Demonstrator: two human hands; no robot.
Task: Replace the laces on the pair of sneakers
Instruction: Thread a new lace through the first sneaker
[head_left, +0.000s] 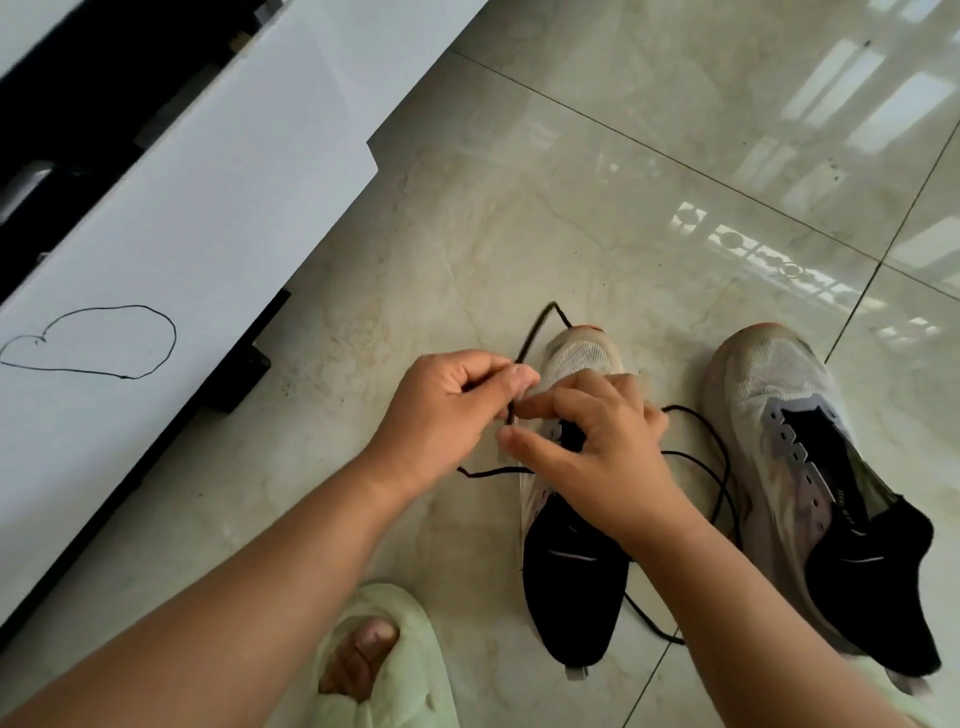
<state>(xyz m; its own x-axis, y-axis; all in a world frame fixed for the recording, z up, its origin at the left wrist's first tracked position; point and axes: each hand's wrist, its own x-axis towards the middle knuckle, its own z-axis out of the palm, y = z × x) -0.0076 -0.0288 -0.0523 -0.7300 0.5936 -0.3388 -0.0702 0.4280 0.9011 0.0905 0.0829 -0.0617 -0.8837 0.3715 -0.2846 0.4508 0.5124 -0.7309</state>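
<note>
Two grey-and-white mesh sneakers with black heel collars stand side by side on the glossy beige tiled floor (623, 156), toes pointing away from the camera. The left-side sneaker (571, 571) lies under both hands; the right-side sneaker (810, 467) stands apart from them, its eyelet row bare and its tongue opening exposed.

A thin black shoelace (701, 457) runs through the front of the left-side sneaker. One length rises in a peak past the toe, another trails across the floor toward the left, and further loops lie between the two sneakers and curl behind the heel.

The left hand (441, 415) is curled, with thumb and fingers pinching the shoelace just beside the sneaker's toe box. The right hand (597, 452) rests over the lacing area with fingers bent, forefinger and thumb extended toward the left hand; whether it grips the shoelace cannot be told. The two hands are close together, fingertips nearly touching.

A pale green foam slipper (395, 670) with a bare foot in it sits at the lower edge. A white cabinet panel (208, 208) bearing a black drawn outline occupies the left.
</note>
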